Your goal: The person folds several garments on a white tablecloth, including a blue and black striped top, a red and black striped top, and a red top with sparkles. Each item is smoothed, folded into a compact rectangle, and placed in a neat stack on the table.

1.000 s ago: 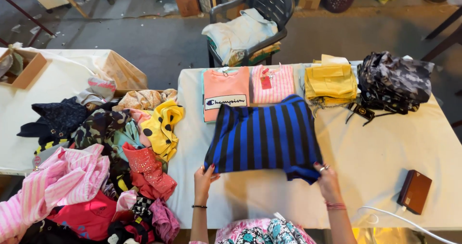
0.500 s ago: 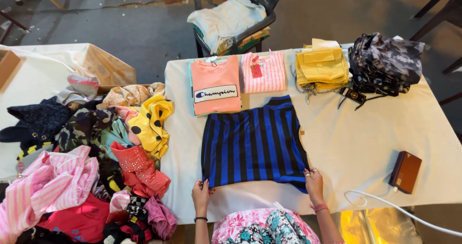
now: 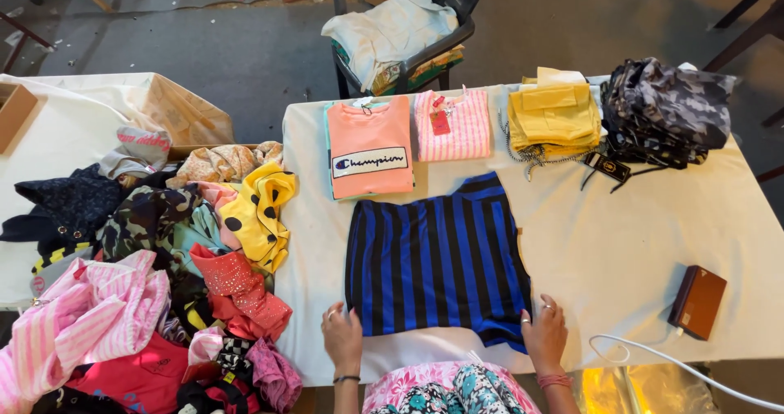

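Here the counter [image 3: 637, 242], draped in a pale cloth, is stretching away from both hands. Off beyond the left hand [image 3: 343, 338], a big heap of loose clothes [image 3: 147, 283] is spilling across the counter's end. Between the hands and just ahead of them, the blue and black striped shirt [image 3: 437, 259] is lying flat, its near hem at the fingertips. The left hand is resting open, its grip wide and holding nothing, fingers lying at the shirt's near left corner. The right hand [image 3: 545, 332] is likewise spread flat, its grip empty, pressing on the shirt's near right corner. Farther ahead, past the shirt, folded piles are sitting in a row: a peach top [image 3: 369, 144], a pink striped top [image 3: 453, 124], a yellow stack [image 3: 554, 116] and a camouflage stack [image 3: 665, 108]. To the right of the right hand, a small brown case [image 3: 697, 301] is lying, with a white cable [image 3: 678, 365] curling just beside it.
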